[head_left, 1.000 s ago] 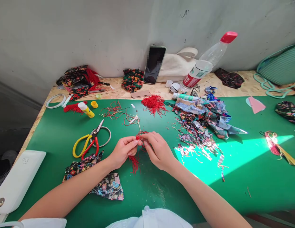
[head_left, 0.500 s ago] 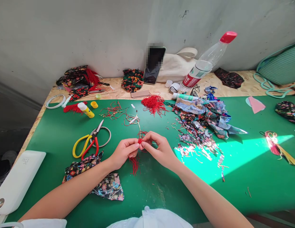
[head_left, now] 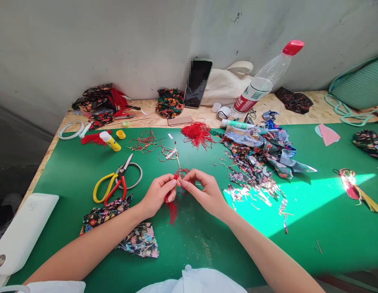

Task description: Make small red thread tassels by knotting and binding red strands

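Observation:
Between my hands is a red thread tassel (head_left: 172, 212), its strands hanging down below my left hand. My left hand (head_left: 161, 194) is closed, pinching the tassel near its top. Close beside it, my right hand (head_left: 204, 190) is closed too, thumb and fingertips pinching at the tassel's top, where a thin cord or thread seems to be. A pale cord (head_left: 178, 159) runs up from there to a tangle of loose threads. To the left lie scissors (head_left: 122, 175) with one yellow and one red handle, partly over a metal ring (head_left: 139, 175).
Floral cloth (head_left: 140, 240) lies under my left forearm, a white power bank (head_left: 27, 232) at far left. Beyond are a glue stick (head_left: 111, 142), red threads (head_left: 196, 135), a leaning phone (head_left: 198, 83) and a tilted bottle (head_left: 256, 91). Fabric scraps (head_left: 256, 150) pile up at right.
My fingertips have drawn slightly apart at the tassel's top, and the left ones have shifted a little up and left. Everything on the table stays where it was.

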Demonstrator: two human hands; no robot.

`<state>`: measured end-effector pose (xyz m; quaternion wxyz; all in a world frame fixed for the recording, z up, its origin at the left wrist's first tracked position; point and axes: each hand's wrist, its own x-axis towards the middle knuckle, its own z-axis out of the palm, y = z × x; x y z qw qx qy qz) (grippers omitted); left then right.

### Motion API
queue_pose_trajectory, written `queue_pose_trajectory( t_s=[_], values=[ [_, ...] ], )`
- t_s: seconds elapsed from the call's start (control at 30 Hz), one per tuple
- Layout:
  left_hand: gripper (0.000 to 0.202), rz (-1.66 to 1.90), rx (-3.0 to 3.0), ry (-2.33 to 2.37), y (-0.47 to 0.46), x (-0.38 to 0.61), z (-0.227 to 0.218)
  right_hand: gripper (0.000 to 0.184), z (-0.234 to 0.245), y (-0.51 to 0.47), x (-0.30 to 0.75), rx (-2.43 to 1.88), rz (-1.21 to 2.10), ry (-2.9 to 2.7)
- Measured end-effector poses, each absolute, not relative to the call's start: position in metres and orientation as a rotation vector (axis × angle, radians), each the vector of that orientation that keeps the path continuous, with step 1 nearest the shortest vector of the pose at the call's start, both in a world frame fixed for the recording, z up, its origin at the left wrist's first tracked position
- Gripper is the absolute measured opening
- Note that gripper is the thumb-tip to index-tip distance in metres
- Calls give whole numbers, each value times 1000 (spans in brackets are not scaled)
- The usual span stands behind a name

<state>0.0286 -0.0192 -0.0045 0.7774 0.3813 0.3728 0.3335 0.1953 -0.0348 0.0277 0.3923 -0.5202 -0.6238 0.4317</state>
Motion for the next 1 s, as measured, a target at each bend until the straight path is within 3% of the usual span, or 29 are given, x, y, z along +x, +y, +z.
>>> queue_pose_trajectory(
  t_s=[1.0],
  values=[
    [26, 687, 804, 749, -18, 30, -3, 10, 20, -37, 193, -1333, 841, -1704]
  ],
)
